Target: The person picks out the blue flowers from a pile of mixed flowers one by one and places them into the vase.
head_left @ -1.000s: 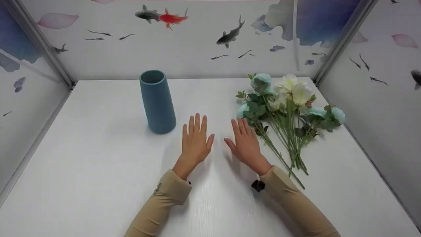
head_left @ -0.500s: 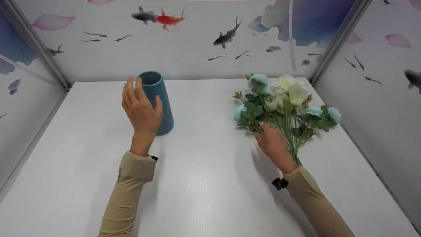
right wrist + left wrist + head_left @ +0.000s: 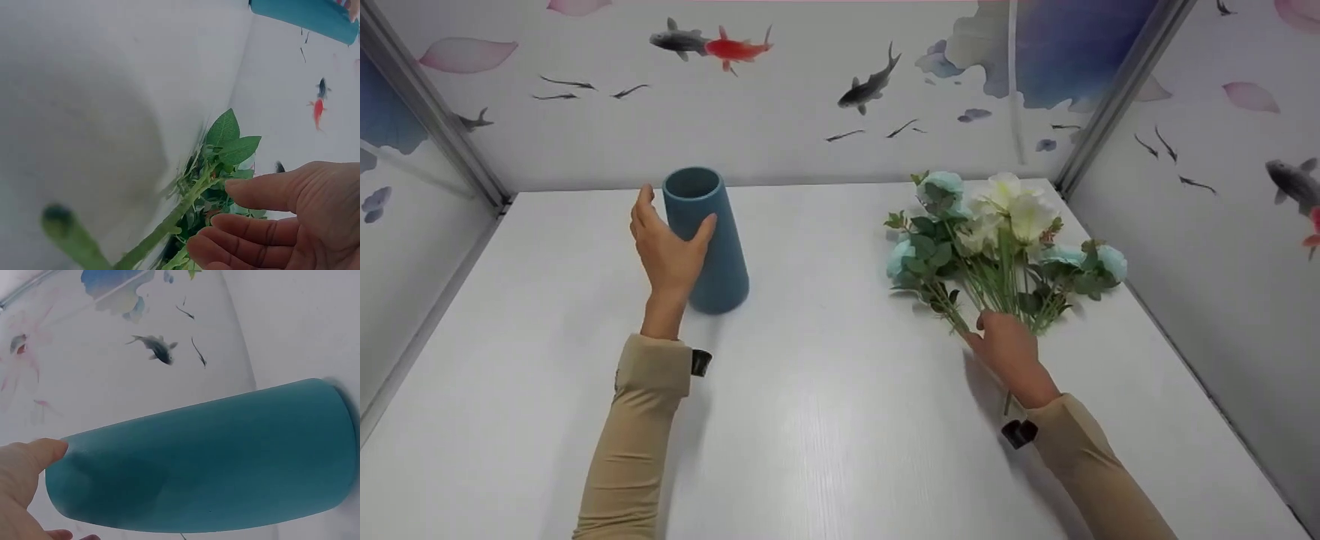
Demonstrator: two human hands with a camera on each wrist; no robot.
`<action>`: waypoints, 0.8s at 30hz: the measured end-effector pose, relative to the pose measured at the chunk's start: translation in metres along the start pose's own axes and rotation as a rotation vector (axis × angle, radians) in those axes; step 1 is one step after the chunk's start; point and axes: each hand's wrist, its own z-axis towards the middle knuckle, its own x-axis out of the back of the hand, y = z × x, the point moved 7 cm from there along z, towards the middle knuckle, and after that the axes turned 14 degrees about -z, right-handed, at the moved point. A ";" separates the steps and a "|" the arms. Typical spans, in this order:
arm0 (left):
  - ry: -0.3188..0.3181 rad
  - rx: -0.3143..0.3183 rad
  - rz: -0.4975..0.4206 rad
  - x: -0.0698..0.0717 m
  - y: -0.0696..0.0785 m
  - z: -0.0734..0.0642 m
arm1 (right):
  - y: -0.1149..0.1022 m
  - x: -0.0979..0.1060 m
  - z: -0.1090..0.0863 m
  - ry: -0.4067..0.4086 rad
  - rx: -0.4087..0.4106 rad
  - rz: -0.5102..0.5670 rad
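Note:
A tall blue-teal vase (image 3: 709, 240) stands upright at the left of the table. My left hand (image 3: 667, 251) is beside its upper part, the thumb across its front and the fingers along its left side. In the left wrist view the thumb (image 3: 48, 453) overlaps the vase near its top end. My right hand (image 3: 1009, 349) is over the stems of the artificial flowers (image 3: 997, 225), which lie on the right. In the right wrist view a gap shows between thumb (image 3: 264, 191) and fingers, with a green stem (image 3: 169, 219) just past the fingertips.
The white table (image 3: 810, 390) has grey metal-framed panels on its back and sides, painted with fish and petals. The flower heads, pale blue and white, point to the back wall. A dark wrist camera (image 3: 1020, 433) sits at the right cuff.
The left hand has swung left to the vase and its thumb has closed in on it. The right hand has moved right over the stems, then down toward their lower part. The view has shifted slightly.

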 end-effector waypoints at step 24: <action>-0.038 0.097 -0.126 -0.011 -0.020 0.002 | 0.005 -0.013 0.005 -0.006 0.026 0.038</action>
